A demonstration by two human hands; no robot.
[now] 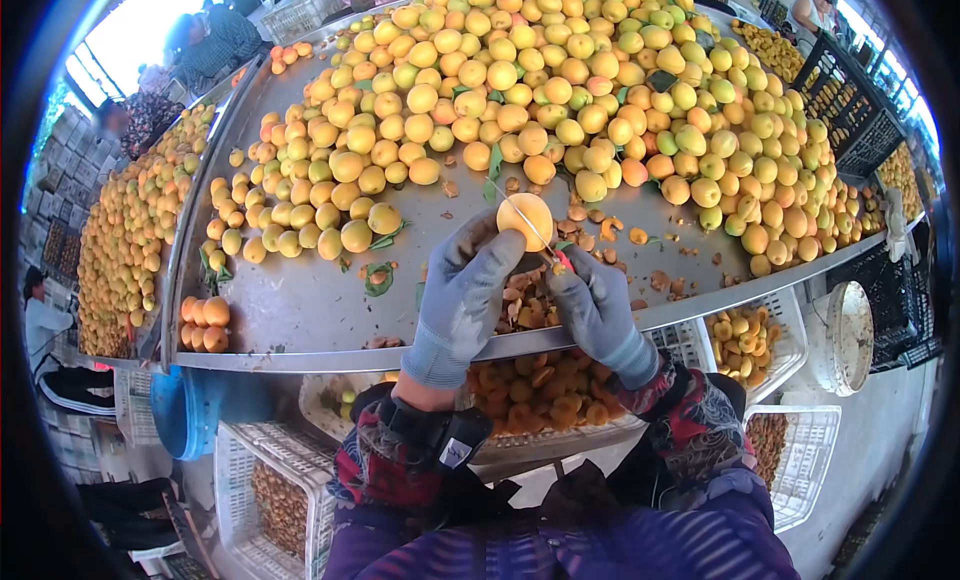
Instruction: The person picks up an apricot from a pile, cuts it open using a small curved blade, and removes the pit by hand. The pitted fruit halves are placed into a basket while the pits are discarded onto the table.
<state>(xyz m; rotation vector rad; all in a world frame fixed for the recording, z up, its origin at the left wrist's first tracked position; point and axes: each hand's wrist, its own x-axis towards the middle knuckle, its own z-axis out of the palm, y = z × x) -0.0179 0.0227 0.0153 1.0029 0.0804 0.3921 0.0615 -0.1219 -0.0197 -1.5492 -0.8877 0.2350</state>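
In grey work gloves, both my hands meet over the front of a metal table (290, 320). My left hand (460, 290) grips a yellow-orange apricot (532, 210) between thumb and fingers. A small knife (540, 238) with a thin blade and a reddish handle end is in my right hand (600, 305), its fingers closed around the handle. The blade lies across the apricot's face, its tip pointing up and left. Directly below my hands, brown scraps (522, 305) lie at the table's front. Apricot halves (545, 385) fill a container under the edge.
A large heap of whole apricots (560, 70) covers the table's far side. Several orange apricots (205, 325) sit stacked at the left. White crates (790, 460), a blue barrel (180, 410) and a white bucket (850, 340) stand below. Other people (45, 315) are at the left.
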